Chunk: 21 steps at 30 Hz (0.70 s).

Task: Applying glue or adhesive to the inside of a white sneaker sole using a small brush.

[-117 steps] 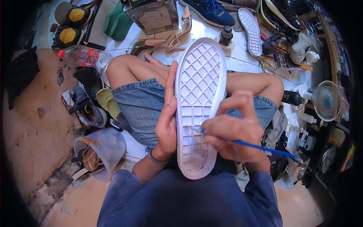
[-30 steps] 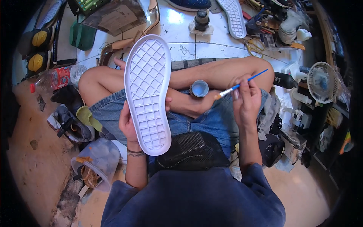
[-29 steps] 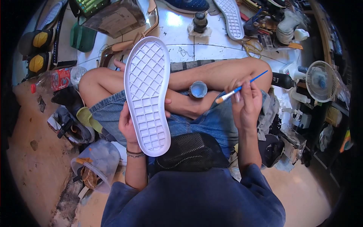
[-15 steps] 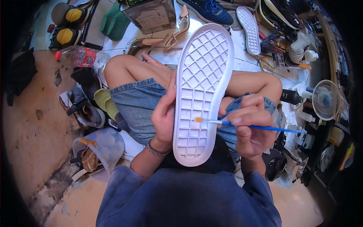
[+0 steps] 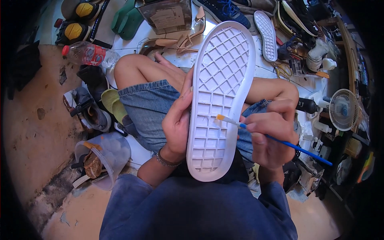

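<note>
My left hand (image 5: 176,124) is wrapped along the left side of a white shoe sole (image 5: 222,60), held upright over my lap with its gridded inner face toward me. A blue-handled paintbrush (image 5: 296,148) is pinched in my right hand (image 5: 272,132), its flat orange bristles at the grid cells in the lower half of the sole. Some fingertips show behind the sole's right edge. My crossed legs (image 5: 140,100) are partly hidden behind the sole.
Around me lie a plastic bottle (image 5: 90,56), assorted shoes (image 5: 218,10), another white sole (image 5: 265,36), a metal box (image 5: 164,20), scissors (image 5: 283,71), a tilted plastic bucket (image 5: 114,156), a small fan (image 5: 343,110) and containers along a right-hand shelf.
From one second ago, my right hand has brought the brush leftward onto the sole, and the sole appears further right. Since half a second ago, the brush tip has risen slightly.
</note>
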### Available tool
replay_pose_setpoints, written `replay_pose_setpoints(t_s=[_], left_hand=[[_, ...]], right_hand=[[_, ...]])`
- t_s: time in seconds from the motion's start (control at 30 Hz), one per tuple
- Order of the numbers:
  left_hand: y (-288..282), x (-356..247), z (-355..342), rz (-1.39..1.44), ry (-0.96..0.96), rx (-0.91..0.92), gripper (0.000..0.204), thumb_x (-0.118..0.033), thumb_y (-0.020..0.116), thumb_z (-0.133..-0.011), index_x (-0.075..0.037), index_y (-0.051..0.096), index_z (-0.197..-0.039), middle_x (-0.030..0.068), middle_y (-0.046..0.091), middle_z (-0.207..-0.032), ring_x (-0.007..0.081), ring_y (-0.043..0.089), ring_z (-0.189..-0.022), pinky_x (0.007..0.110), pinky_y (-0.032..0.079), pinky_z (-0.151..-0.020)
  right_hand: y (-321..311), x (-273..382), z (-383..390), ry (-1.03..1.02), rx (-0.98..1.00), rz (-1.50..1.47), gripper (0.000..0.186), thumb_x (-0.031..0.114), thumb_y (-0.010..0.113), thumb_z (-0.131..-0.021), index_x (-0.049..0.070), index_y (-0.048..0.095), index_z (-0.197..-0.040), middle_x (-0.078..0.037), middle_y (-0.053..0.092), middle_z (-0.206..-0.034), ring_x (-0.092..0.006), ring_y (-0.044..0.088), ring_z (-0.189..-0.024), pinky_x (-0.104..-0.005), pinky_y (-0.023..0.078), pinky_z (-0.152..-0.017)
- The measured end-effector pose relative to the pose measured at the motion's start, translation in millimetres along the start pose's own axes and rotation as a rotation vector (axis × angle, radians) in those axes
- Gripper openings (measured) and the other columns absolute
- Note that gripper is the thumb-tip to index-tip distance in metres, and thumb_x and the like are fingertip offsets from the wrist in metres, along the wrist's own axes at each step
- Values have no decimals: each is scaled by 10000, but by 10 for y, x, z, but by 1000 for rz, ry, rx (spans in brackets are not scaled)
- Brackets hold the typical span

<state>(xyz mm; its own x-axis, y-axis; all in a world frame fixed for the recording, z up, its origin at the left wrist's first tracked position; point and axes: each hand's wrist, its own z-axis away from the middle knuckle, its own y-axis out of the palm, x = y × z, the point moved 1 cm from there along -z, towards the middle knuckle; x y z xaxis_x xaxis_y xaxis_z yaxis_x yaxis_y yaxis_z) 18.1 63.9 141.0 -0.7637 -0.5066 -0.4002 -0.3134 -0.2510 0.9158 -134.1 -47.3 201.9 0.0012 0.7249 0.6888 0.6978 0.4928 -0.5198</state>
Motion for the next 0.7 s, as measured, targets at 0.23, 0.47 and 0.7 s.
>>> replay_pose_setpoints(t_s=[0.23, 0.47, 0.7], left_hand=[[59, -10, -3, -128, -78, -9, 453, -48, 419, -991, 86, 346, -1418, 200, 437, -1454, 255, 467, -1303, 370, 367, -1105], [135, -22, -42, -257, -153, -15, 556, -147, 314, -1027, 73, 182, -1520, 177, 325, -1546, 232, 350, -1409, 343, 250, -1179], [37, 34, -23, -166, -215, -144, 584, -178, 276, -1039, 69, 134, -1548, 162, 293, -1575, 217, 315, -1443, 336, 215, -1203]], right_hand=[[89, 21, -115, -101, 67, 93, 286, 92, 810, -681, 95, 670, -930, -15, 694, -803, -229, 526, -750, -355, 382, -732], [146, 60, -180, -131, 76, 88, 296, 162, 802, -657, 122, 674, -920, 25, 680, -832, -209, 537, -756, -363, 374, -734], [8, 83, -245, -272, 101, 307, 288, 216, 744, -634, 142, 659, -898, 40, 668, -839, -207, 540, -760, -364, 369, -731]])
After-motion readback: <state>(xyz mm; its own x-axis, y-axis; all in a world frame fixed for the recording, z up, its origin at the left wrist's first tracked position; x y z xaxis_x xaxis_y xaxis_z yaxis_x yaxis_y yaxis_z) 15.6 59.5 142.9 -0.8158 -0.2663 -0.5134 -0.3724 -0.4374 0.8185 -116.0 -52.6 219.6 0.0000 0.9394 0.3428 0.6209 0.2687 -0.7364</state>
